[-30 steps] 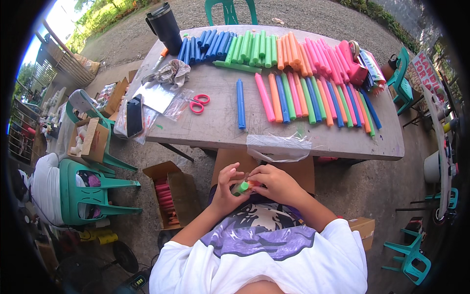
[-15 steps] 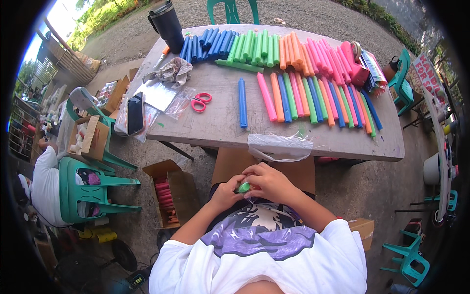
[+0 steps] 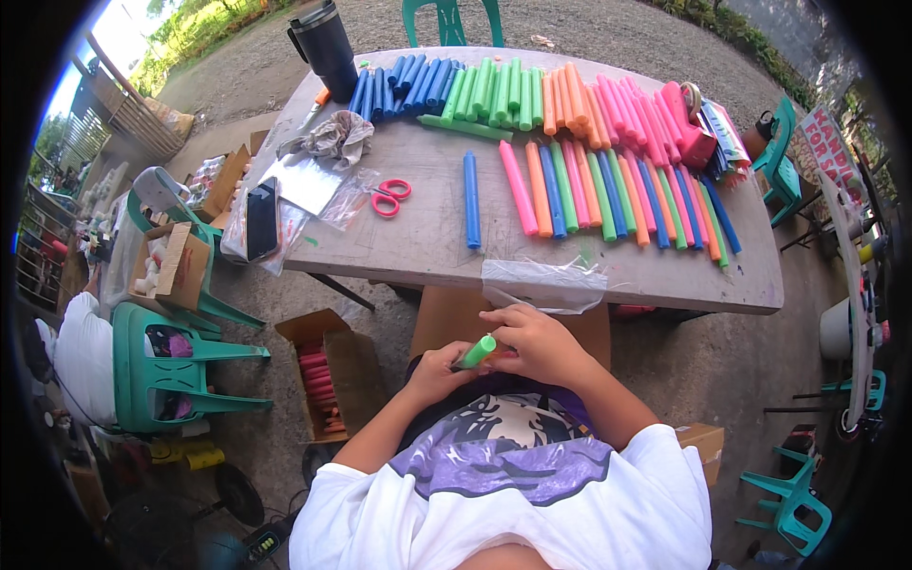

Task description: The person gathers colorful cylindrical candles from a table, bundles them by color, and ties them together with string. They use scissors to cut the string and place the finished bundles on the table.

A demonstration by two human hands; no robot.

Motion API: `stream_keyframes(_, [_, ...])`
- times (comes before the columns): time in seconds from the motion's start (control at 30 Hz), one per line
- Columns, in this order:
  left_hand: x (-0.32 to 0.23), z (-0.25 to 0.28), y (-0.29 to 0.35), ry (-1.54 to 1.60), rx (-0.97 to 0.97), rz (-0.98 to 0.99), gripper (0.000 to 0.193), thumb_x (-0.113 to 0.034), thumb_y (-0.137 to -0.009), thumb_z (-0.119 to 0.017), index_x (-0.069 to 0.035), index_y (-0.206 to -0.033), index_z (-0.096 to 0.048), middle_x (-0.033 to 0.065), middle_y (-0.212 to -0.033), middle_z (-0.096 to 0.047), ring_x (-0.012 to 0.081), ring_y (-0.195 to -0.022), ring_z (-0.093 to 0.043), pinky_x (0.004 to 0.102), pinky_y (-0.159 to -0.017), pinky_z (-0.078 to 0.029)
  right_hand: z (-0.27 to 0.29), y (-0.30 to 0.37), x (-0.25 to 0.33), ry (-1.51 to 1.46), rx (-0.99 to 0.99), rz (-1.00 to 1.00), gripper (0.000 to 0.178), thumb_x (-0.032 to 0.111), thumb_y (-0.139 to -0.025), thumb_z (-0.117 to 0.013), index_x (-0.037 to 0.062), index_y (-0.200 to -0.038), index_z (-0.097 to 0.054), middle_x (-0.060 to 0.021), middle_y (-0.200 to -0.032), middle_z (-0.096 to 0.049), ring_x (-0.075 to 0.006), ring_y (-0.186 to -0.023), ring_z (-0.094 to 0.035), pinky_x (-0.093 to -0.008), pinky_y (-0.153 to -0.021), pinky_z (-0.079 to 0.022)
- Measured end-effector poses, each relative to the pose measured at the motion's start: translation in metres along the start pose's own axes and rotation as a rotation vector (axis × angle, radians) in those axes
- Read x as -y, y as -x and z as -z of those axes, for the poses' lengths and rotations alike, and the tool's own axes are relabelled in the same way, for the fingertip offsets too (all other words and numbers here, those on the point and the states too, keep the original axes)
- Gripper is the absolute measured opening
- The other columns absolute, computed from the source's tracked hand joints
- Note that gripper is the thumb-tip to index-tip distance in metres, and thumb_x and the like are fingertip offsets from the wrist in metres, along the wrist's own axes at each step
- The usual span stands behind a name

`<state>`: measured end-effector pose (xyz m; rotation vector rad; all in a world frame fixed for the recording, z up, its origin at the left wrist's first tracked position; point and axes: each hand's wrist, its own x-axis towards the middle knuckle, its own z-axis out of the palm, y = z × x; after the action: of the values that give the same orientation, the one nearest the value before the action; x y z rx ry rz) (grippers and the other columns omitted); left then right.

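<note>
Over my lap, my left hand [image 3: 440,374] is closed around a green candle [image 3: 481,350], its round end pointing up and away from me. My right hand [image 3: 534,340] is just right of it, fingers curled in toward the candle and the index finger stretched forward. A small orange-pink patch shows between the candle and my right thumb; what it belongs to is hidden. Beyond my hands, a clear plastic bag [image 3: 543,287] hangs over the table's near edge. A lone blue candle [image 3: 471,201] lies left of a row of mixed-colour candles [image 3: 608,195].
On the table [image 3: 380,252] are piled blue candles [image 3: 408,85], green candles [image 3: 489,93], orange candles [image 3: 570,100] and pink candles [image 3: 641,114], red scissors [image 3: 389,198], a phone [image 3: 262,220], a rag [image 3: 334,140] and a black tumbler [image 3: 326,52]. A candle-filled carton [image 3: 351,380] stands on the floor, left.
The green candle sticks up farther between my hands and shows more of its length. My right hand has moved slightly right and its fingers have loosened away from the candle's end.
</note>
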<state>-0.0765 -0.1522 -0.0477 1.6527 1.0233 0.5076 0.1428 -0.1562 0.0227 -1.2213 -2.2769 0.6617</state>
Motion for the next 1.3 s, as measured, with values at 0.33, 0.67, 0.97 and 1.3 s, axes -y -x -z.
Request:
stream_keyframes(0.33, [0.009,0.000,0.000,0.076,0.006,0.054,0.036,-0.015,-0.075,-0.077,-0.006,-0.107,-0.063,0.0078,-0.095,-0.069,0.0136,-0.087,-0.066,0.0278,-0.078,-0.051,0.009,-0.001,0.011,-0.007,-0.072,0.002,0.019,0.024,-0.078,-0.067,0.0069,-0.087,-0.067,-0.0064,-0.119,-0.060,-0.0253,-0.110,-0.054,-0.0366,-0.090,-0.046])
stream_keyframes(0.67, [0.006,0.020,0.010,0.507,-0.096,0.074,0.033,0.001,-0.075,-0.072,-0.002,-0.107,-0.063,0.0055,-0.101,-0.067,0.0138,-0.093,-0.064,0.0308,-0.084,-0.052,0.018,-0.107,0.017,-0.130,-0.320,0.067,0.018,0.019,-0.084,-0.064,0.0056,-0.096,-0.063,-0.0112,-0.112,-0.060,-0.0286,-0.103,-0.056,-0.0388,-0.085,-0.048])
stream_keyframes(0.97, [0.003,0.041,0.019,0.461,-0.144,0.020,0.040,-0.006,-0.077,-0.074,-0.005,-0.115,-0.062,0.0012,-0.103,-0.065,0.0092,-0.089,-0.060,0.0255,-0.082,-0.049,-0.018,-0.222,-0.007,0.471,-0.113,-0.115,0.026,0.020,-0.082,-0.063,0.0021,-0.102,-0.060,-0.0155,-0.101,-0.059,-0.0311,-0.100,-0.058,-0.0404,-0.087,-0.048])
stream_keyframes(1.3, [-0.029,0.033,-0.011,0.500,-0.155,0.004,0.037,-0.006,-0.077,-0.075,-0.004,-0.112,-0.064,-0.0007,-0.094,-0.066,0.0056,-0.084,-0.059,0.0209,-0.075,-0.049,0.017,-0.186,-0.014,0.363,0.076,-0.100,0.025,0.018,-0.072,-0.068,0.0025,-0.092,-0.067,-0.0185,-0.095,-0.063,-0.0325,-0.088,-0.063,-0.0395,-0.078,-0.052])
